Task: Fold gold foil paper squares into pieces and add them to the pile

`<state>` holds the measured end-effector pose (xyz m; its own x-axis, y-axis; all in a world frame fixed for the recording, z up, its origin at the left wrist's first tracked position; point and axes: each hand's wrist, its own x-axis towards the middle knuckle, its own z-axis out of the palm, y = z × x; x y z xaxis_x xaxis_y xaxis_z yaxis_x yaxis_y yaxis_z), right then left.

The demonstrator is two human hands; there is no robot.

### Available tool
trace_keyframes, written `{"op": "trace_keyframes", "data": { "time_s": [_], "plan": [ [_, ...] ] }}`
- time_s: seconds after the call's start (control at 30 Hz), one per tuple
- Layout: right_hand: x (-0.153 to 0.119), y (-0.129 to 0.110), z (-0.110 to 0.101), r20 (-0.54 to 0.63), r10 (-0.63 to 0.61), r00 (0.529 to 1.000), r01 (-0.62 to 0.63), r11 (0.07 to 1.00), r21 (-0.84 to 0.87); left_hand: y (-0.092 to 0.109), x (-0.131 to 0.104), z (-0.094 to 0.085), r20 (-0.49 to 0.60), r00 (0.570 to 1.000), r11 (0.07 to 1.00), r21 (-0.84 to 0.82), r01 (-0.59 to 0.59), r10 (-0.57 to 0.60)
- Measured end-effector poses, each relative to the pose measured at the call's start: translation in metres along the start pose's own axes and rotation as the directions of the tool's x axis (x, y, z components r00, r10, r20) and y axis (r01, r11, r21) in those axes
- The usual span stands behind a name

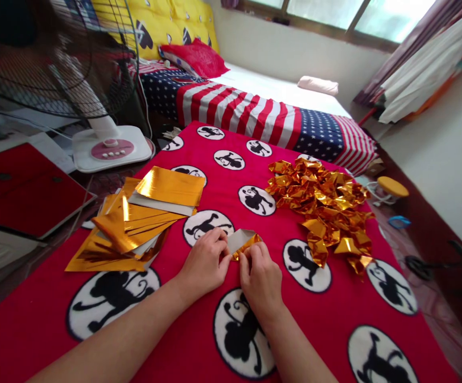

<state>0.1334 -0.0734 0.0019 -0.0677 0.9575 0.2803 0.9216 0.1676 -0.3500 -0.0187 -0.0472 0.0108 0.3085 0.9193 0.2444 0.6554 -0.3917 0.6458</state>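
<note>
A partly folded sheet of gold foil paper lies at the middle of the red cloth, its pale grey back facing up and a gold edge turned over. My left hand pinches its left end with thumb and forefinger. On the right end, the fingers of my right hand are closed over the gold fold. To the left is a loose, fanned stack of flat gold foil sheets. A heap of folded gold foil pieces sits at the right.
The red cloth with round monkey prints covers the table. Behind it stands a bed with a stars-and-stripes cover. A white fan base and a red panel are at left. A yellow-topped stool is at right.
</note>
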Motion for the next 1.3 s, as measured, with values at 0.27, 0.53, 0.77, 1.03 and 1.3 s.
{"op": "trace_keyframes", "data": {
  "time_s": [0.27, 0.53, 0.77, 1.03, 1.3],
  "plan": [
    [0.0033, -0.0027, 0.0022, 0.008, 0.027, 1.0, -0.026, 0.995, -0.101, 0.0017, 0.0013, 0.0014, -0.01, 1.0, 1.0, 0.018, 0.019, -0.019],
    [0.0043, -0.0049, 0.0013, 0.031, 0.058, 0.998, -0.054, 0.994, -0.093, 0.0032, 0.0023, 0.0017, 0.006, 0.999, 0.998, 0.04, 0.05, -0.05],
    [0.0036, -0.0035, 0.0011, 0.021, 0.063, 0.998, -0.062, 0.997, -0.036, 0.001, 0.0022, 0.0001, 0.012, 0.999, 0.999, 0.003, 0.039, -0.039],
    [0.0021, -0.0054, -0.0001, 0.022, 0.07, 0.997, -0.07, 0.997, -0.036, -0.0005, 0.0016, 0.0004, 0.01, 1.0, 1.0, -0.001, 0.007, -0.007],
    [0.0027, -0.0072, 0.0, 0.024, 0.072, 0.997, -0.071, 0.997, -0.039, -0.0031, 0.0006, 0.001, 0.022, 1.0, 1.0, 0.0, -0.017, 0.017]
  ]
}}
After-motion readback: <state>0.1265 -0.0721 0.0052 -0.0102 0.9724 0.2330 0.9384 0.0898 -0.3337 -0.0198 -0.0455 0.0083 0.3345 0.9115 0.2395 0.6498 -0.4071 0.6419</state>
